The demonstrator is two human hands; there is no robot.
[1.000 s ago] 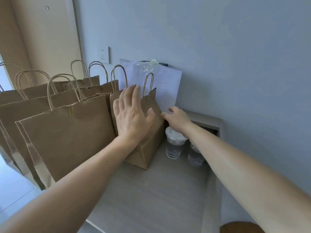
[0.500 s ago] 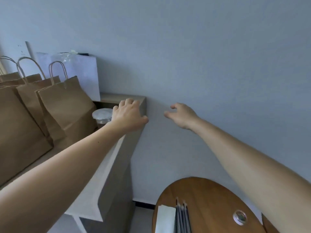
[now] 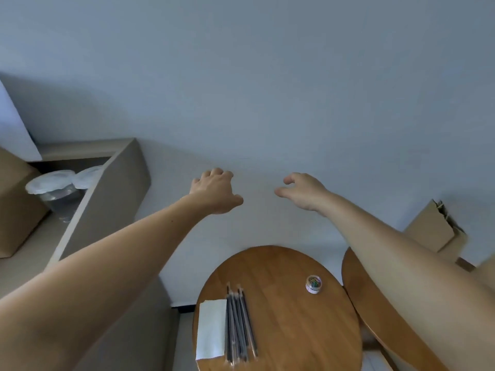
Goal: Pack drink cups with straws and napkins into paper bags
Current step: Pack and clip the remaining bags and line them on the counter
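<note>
Wooden table (image 3: 289,333) bears napkins (image 3: 211,329), straws (image 3: 239,325); left hand (image 3: 214,191), right hand (image 3: 302,191) empty.

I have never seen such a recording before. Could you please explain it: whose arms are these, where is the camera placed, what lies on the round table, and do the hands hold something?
There is no machine here. A person wears a wide-angle camera on the head, so this single picture looks forward and down along that person's own bare arms. The left hand and the right hand reach toward the wall with fingers loosely curled, and they hold nothing. On the round wooden table lie a stack of white napkins, dark straws right beside it, and a small jar that seems to hold coloured clips. On the grey counter at the left stand two lidded drink cups next to a brown paper bag. Flat brown bags show at the far right.
</note>
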